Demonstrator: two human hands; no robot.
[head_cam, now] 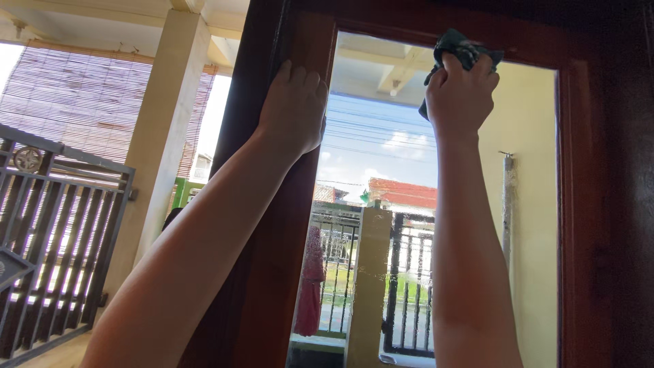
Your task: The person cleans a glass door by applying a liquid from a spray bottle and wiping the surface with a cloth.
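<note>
Glass pane (381,204) in wooden frame (272,225), left hand (294,105) gripping frame edge, right hand (461,92) clamped on cloth (463,49)

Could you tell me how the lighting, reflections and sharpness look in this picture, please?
Head view: strong daylight blows out the top left corner; the glass pane in the dark red-brown wooden frame mirrors sky, roofs and a fence, with faint streaks low down; the left hand and the right hand, in a grip on a crumpled dark green cloth, are evenly lit and sharp.
</note>
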